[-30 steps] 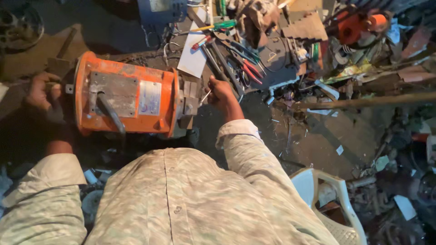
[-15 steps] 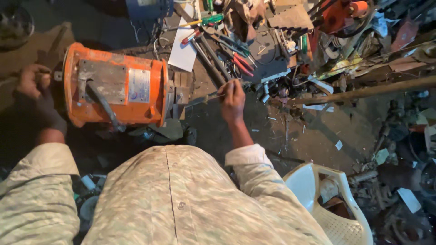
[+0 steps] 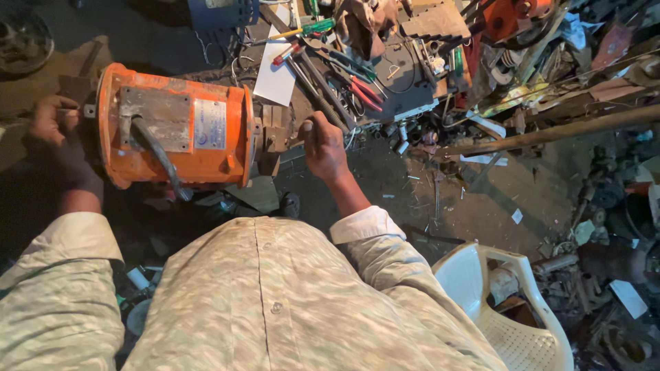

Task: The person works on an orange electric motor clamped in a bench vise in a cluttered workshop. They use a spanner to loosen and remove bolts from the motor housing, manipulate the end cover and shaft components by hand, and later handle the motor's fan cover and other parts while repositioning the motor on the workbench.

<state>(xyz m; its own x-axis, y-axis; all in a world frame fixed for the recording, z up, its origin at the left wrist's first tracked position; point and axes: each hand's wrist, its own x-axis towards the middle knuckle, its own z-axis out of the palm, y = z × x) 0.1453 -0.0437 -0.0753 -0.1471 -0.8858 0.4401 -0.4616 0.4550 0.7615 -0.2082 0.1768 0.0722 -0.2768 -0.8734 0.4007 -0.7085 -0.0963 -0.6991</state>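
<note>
Cluttered workshop ground, strewn with scrap, pliers (image 3: 363,91) and a white plastic chair (image 3: 512,312) at five o'clock, surrounds an orange electric motor (image 3: 175,134) lying at ten o'clock. Its nine o'clock end is clasped by the left hand (image 3: 51,118); the right hand (image 3: 323,143) is closed on a thin metal tool (image 3: 294,142) at its three o'clock end. The motor is judged heavy, rigid and best gripped by both end housings.
</note>
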